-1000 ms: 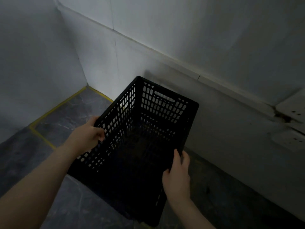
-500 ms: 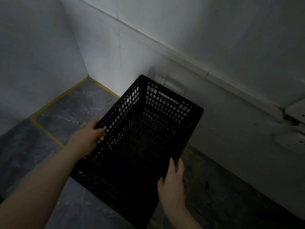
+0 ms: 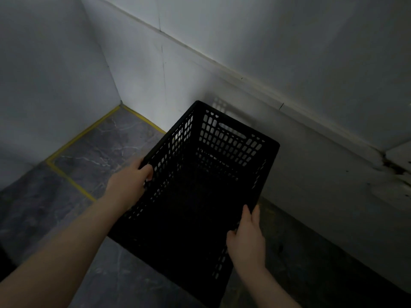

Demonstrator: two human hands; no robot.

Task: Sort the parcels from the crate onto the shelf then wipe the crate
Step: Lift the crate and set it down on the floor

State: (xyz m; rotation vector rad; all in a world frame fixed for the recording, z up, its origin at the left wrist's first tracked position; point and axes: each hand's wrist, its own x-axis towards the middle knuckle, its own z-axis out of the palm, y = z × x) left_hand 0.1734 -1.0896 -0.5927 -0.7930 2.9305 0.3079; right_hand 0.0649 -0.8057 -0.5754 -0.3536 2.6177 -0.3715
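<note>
Black perforated plastic crate [image 3: 229, 138], open side up and tipped toward the camera, sits between both hands close to the long white wall [image 3: 289, 52] on the right. It is a little way out from the floor's far corner. Its underside is hidden by its own walls, so I cannot tell whether it rests on the floor or is carried above it. The near end of the crate runs into deep shadow toward the bottom edge of the view. Its inside is so dark that only the slotted far wall and left wall show clearly. The bottom panel and anything lying in it cannot be made out.

The left hand [image 3: 129, 185] grips the crate's left rim, fingers curled over the top edge and down into the openings. The right hand [image 3: 246, 238] clasps the right rim nearer the camera. Its fingers lie up along the outside and its thumb is on the inner face. Both bare forearms are cut off at the lower edge.

The grey marbled stone floor [image 3: 100, 147] carries a yellow tape line [image 3: 82, 134] that follows the wall base and turns across the tiles. At the far right edge a chipped white ledge or fitting [image 3: 398, 156] is cut off by the frame, and its shape is unclear. A faint grid of light falls on the wall just behind the crate's far rim.
</note>
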